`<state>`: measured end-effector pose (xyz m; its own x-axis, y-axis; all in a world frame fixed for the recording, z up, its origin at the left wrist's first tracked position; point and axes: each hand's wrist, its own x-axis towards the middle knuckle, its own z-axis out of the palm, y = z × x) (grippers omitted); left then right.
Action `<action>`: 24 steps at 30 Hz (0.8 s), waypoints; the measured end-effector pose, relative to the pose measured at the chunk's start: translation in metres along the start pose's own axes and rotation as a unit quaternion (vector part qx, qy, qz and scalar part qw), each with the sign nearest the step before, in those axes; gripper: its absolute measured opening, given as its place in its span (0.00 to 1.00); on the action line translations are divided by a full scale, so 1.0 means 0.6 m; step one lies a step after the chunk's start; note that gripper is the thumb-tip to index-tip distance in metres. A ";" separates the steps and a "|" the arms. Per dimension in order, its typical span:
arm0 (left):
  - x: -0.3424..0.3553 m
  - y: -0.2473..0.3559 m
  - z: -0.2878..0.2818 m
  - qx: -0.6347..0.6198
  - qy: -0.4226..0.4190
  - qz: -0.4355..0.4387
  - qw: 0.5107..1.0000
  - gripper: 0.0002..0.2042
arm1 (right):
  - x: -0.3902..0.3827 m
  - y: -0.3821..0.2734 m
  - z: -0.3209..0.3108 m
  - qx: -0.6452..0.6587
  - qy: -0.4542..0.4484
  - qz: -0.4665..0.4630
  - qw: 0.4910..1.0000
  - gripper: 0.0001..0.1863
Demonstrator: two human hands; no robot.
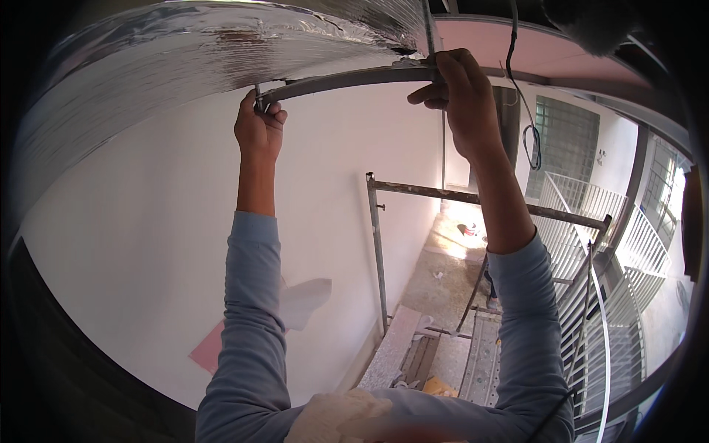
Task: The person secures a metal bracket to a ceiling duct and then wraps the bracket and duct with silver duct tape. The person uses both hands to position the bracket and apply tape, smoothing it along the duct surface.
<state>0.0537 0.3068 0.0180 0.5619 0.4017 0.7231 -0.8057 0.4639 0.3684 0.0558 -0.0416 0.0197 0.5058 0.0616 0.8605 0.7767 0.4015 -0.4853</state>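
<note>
A scaffold frame (377, 255) (its crossbar (443, 194) stained) stands near white railings (644, 240) — a dark looped cable (525, 137) hangs above.

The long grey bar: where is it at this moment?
In the head view, the grey bar crosses the upper middle, just below the silvery foil, from the left hand to the right hand.

We reach up with both arms in blue-grey sleeves (251, 273). Our left hand (260, 127) grips a grey bar (347, 80) at its left end, beside a short rod (258, 91); our right hand (467, 103) wraps its other end, where a longer rod (427, 29) comes down. Shiny foil (170, 59) spreads above the bar. Beyond our arms we see a white wall (148, 221), a scaffold frame (443, 194), a hanging cable (527, 140) and white railings (650, 240).
</note>
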 end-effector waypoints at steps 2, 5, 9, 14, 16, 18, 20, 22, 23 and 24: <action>-0.001 -0.003 -0.001 0.019 0.009 -0.016 1.000 0.10 | -0.002 -0.002 0.003 -0.015 0.008 0.001 1.000 0.12; -0.025 -0.012 0.004 0.195 0.122 0.066 0.971 0.15 | -0.004 -0.005 0.006 -0.143 0.060 -0.081 0.985 0.10; -0.105 -0.016 0.028 0.458 0.189 0.300 0.815 0.16 | -0.012 -0.004 0.005 -0.368 0.144 -0.369 0.841 0.15; -0.172 -0.065 0.141 0.520 -0.178 0.482 0.682 0.15 | -0.021 -0.017 -0.012 -0.459 0.114 -0.405 0.782 0.15; -0.175 -0.084 0.183 0.550 -0.191 0.439 0.684 0.16 | -0.018 -0.028 -0.015 -0.471 0.105 -0.428 0.764 0.14; -0.163 -0.095 0.211 0.585 -0.185 0.405 0.678 0.16 | -0.021 -0.040 -0.014 -0.509 0.075 -0.410 0.753 0.13; -0.154 -0.106 0.220 0.570 -0.166 0.422 0.685 0.15 | -0.023 -0.054 -0.011 -0.538 0.054 -0.420 0.729 0.13; -0.143 -0.119 0.221 0.536 -0.147 0.448 0.700 0.11 | -0.026 -0.069 -0.009 -0.559 0.040 -0.458 0.690 0.14; -0.139 -0.128 0.220 0.512 -0.144 0.468 0.706 0.10 | -0.031 -0.074 -0.009 -0.545 0.008 -0.452 0.706 0.16; -0.137 -0.136 0.218 0.495 -0.137 0.474 0.715 0.09 | -0.039 -0.077 -0.010 -0.530 -0.025 -0.443 0.722 0.18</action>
<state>0.0490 0.1324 0.0051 -0.2740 -0.0679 0.9593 -0.6135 -0.7559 -0.2287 0.0102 -0.0670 0.0209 -0.3607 0.2543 0.8973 0.6512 -0.6201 0.4375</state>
